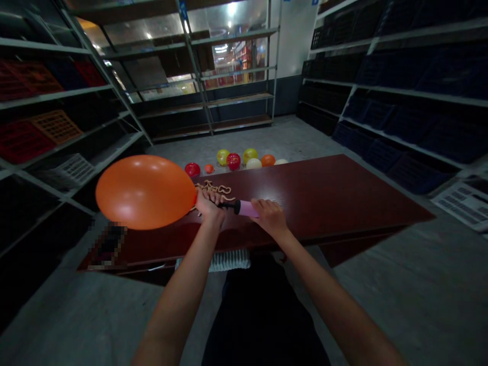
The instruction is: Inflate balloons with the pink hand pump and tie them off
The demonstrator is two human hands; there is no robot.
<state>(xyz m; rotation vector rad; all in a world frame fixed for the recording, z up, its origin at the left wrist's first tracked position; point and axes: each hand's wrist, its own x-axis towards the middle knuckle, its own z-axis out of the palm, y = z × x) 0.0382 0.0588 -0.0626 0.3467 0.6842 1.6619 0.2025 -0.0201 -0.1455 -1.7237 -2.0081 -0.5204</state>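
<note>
One orange balloon (147, 192) is above the left end of the table (324, 188), likely light and fragile, best held by its neck, where the left hand (209, 204) closes its fingers; the right hand (270, 216) wraps its fingers around the pink pump (247, 208).

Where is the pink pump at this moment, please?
In the head view, the pink pump is near the centre, over the dark red table, between the left hand and right hand, right of the large orange balloon.
</note>
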